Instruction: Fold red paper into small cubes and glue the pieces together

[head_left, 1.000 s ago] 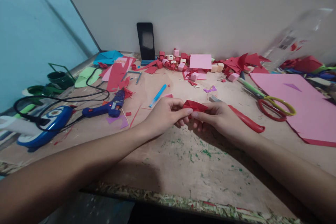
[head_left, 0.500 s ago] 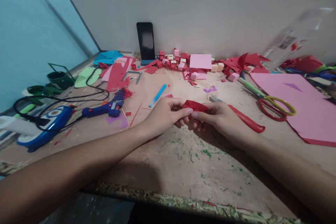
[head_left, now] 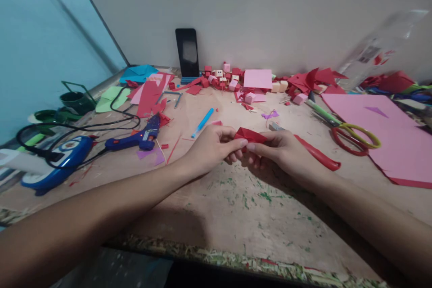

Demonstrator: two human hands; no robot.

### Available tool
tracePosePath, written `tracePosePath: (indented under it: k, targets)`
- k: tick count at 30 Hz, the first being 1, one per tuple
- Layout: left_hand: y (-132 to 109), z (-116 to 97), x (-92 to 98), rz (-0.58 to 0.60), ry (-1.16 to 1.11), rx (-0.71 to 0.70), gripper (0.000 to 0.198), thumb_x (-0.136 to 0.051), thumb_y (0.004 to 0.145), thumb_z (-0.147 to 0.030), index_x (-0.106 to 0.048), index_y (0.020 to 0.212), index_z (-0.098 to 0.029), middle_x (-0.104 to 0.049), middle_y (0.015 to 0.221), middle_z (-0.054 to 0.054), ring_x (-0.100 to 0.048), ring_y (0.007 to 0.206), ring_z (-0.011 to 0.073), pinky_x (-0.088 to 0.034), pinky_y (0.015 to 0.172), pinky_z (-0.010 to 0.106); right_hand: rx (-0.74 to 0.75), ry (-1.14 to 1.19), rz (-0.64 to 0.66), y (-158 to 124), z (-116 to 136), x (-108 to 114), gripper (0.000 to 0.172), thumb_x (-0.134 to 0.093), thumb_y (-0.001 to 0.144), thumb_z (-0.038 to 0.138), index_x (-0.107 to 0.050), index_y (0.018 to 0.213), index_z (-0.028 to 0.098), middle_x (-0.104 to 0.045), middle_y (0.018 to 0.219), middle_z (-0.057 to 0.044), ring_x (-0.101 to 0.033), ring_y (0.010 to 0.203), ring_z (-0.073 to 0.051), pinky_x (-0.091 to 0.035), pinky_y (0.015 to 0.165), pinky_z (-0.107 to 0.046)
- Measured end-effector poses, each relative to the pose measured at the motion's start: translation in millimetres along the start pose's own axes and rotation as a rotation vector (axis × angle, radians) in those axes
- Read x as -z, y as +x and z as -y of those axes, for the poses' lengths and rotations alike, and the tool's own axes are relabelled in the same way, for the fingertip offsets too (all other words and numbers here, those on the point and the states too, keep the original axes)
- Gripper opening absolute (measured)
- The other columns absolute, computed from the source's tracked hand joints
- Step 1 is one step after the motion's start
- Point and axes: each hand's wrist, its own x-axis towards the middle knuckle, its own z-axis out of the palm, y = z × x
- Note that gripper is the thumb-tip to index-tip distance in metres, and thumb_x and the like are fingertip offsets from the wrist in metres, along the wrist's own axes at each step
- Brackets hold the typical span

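A small folded piece of red paper is pinched between both hands above the middle of the table. My left hand grips its left end, thumb on the near side. My right hand closes on the right end, its thumb tip almost meeting the left one. The lower part of the paper is hidden by my fingers. Just right of my right hand lies a red-handled cutter, partly covered by that hand. A blue pen rests beyond my left hand.
A blue glue gun with a black cord lies at the left, near a blue-and-white power strip. Scissors overlap pink paper sheets on the right. Paper cubes and a phone stand along the back wall.
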Motion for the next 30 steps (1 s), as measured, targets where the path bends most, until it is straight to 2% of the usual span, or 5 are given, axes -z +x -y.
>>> tracePosePath:
  k: [11,17,20,25,30]
  targets:
    - [-1.9,-3.8,-1.5,-0.023,0.014,0.027,0.022,-0.070,0.093,-0.019,-0.067,0.073,-0.012,-0.071,0.066,0.003,-0.064,0.055,0.0083,-0.054,0.054,0.018,0.011,-0.026,0.017,1.3,-0.7,2.2,0.030,-0.080,0.087,0.044,-0.078,0.074,0.017,-0.075,0.067,-0.005,-0.066,0.056,-0.014,-0.052,0.057,-0.027]
    - [-3.2,-7.6,-0.4,-0.044,0.064,-0.014,0.029,-0.071,0.094,-0.023,-0.064,0.067,-0.013,-0.064,0.059,-0.001,-0.059,0.050,0.0065,-0.049,0.049,0.016,-0.008,-0.026,-0.100,-0.8,-2.2,1.4,0.032,-0.080,0.086,0.048,-0.080,0.080,0.017,-0.076,0.074,-0.006,-0.064,0.060,-0.014,-0.051,0.059,-0.027]
    - [-2.9,-8.2,-0.6,-0.095,0.024,-0.026,0.020,-0.071,0.093,-0.023,-0.065,0.076,-0.014,-0.066,0.062,-0.001,-0.059,0.051,0.0069,-0.048,0.048,0.017,-0.024,-0.049,-0.111,-0.7,-1.3,2.1,0.033,-0.079,0.086,0.049,-0.080,0.078,0.016,-0.075,0.073,-0.006,-0.063,0.060,-0.014,-0.050,0.060,-0.027]
    - [-2.0,-6.2,-0.6,-0.174,-0.011,-0.065,0.009,-0.072,0.090,-0.021,-0.066,0.088,-0.015,-0.066,0.067,-0.001,-0.062,0.054,0.0080,-0.051,0.051,0.018,-0.040,-0.056,-0.055,-0.3,1.4,2.8,0.026,-0.082,0.082,0.042,-0.078,0.072,0.018,-0.071,0.066,-0.003,-0.062,0.058,-0.014,-0.047,0.058,-0.027]
    - [-3.2,-6.3,0.4,-0.186,0.018,-0.105,0.022,-0.072,0.089,-0.023,-0.066,0.110,-0.017,-0.062,0.069,-0.004,-0.063,0.055,0.0100,-0.049,0.047,0.018,-0.019,-0.057,-0.092,-1.6,1.0,3.4,0.029,-0.080,0.086,0.046,-0.080,0.077,0.019,-0.073,0.068,-0.003,-0.064,0.061,-0.015,-0.049,0.061,-0.027]
